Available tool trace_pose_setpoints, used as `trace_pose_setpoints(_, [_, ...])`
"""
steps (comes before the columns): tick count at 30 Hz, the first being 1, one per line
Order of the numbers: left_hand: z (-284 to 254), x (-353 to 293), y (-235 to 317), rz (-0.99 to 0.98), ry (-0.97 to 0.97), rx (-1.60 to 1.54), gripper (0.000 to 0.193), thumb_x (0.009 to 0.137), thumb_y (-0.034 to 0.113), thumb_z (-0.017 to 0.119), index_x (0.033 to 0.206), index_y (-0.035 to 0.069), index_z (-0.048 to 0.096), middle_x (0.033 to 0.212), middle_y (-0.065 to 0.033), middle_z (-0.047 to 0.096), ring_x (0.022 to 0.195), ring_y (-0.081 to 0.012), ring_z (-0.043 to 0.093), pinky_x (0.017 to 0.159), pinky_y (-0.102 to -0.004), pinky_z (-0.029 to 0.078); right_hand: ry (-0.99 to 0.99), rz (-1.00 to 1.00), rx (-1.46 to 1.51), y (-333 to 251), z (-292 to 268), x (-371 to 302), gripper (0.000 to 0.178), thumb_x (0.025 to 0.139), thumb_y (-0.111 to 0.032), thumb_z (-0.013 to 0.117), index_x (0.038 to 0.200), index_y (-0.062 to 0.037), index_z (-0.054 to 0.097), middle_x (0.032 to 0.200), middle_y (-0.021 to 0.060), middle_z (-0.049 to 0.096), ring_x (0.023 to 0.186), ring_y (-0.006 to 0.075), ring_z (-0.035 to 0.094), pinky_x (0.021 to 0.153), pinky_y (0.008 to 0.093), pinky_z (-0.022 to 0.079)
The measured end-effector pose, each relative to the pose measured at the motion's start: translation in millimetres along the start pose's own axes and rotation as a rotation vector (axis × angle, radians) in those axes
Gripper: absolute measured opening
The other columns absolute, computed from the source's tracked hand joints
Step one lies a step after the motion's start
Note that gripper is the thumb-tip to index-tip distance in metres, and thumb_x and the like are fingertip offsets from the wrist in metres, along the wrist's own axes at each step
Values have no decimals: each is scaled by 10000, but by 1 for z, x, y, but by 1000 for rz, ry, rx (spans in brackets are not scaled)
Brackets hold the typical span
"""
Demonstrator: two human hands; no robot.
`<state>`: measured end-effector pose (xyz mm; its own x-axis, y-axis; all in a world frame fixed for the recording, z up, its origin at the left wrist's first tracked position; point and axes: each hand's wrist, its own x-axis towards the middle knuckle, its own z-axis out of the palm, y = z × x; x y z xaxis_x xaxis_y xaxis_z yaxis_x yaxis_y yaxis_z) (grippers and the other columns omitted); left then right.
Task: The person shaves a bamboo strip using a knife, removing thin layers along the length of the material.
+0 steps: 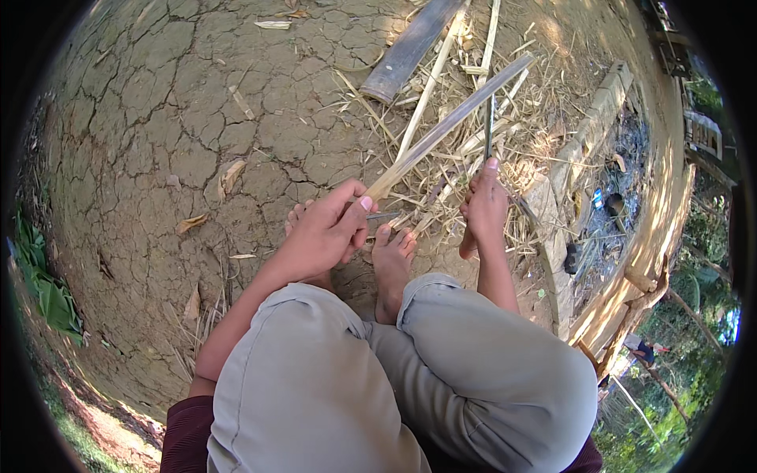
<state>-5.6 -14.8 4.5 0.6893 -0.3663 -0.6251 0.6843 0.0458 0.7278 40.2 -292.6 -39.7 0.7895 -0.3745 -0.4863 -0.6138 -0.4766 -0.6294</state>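
Observation:
My left hand (323,229) is closed around the near end of a long split bamboo strip (457,122), pinching it between thumb and fingers. The strip slants up and away to the right. My right hand (486,206) grips a knife (489,130) by its handle, whose butt shows below the fist. Its narrow dark blade points away from me and its far part lies close to the strip; I cannot tell whether they touch. A thin grey piece (382,215) sticks out beside my left fingers, its kind unclear.
Bamboo shavings (512,169) litter the ground ahead, with a dark split bamboo piece (414,49) and pale strips (432,83) among them. My bare foot (390,268) rests close to the shavings. At the right, a low edging (579,130) borders ash and charred bits (607,229). Cracked soil spreads left.

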Motion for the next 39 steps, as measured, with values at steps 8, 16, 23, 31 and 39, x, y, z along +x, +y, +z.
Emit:
trace_pose_setpoints(8, [-8, 16, 2, 69, 8, -45, 262, 1065, 249, 400, 1065, 46, 565, 730, 23, 484, 591, -39, 399, 509, -221, 358, -138, -545, -150, -31, -2, -37, 637, 988, -597, 418, 718, -26, 494, 577, 94, 501, 495, 244, 518, 478, 366, 418])
trace_pose_setpoints(16, [19, 2, 17, 259, 208, 274, 189, 898, 132, 521, 935, -33, 604, 870, -263, 620, 846, -442, 581, 742, -442, 465, -312, -871, -627, -79, 18, -70, 635, 871, -648, 573, 751, -26, 536, 642, 171, 605, 570, 386, 632, 515, 461, 510])
trace_pose_setpoints(23, [17, -3, -1, 194, 210, 215, 203, 919, 158, 525, 925, -19, 624, 839, -215, 646, 801, -402, 602, 739, -456, 458, -250, -937, -631, -61, 25, -64, 663, 847, -698, 558, 739, -45, 519, 620, 141, 590, 527, 344, 619, 461, 424, 486])
trace_pose_setpoints(31, [20, -4, 15, 286, 216, 381, 182, 931, 126, 531, 955, -14, 644, 842, -199, 657, 805, -405, 613, 757, -451, 467, -159, -946, -637, -46, 22, -52, 689, 792, -740, 587, 710, -59, 524, 621, 129, 594, 514, 325, 622, 454, 412, 489])
trace_pose_setpoints(39, [25, -6, 13, 345, 212, 425, 165, 974, 118, 513, 959, -4, 622, 796, -153, 607, 763, -326, 561, 713, -392, 448, -131, -823, -706, -28, 11, -42, 707, 841, -719, 537, 777, -16, 571, 683, 170, 623, 589, 376, 629, 538, 466, 503])
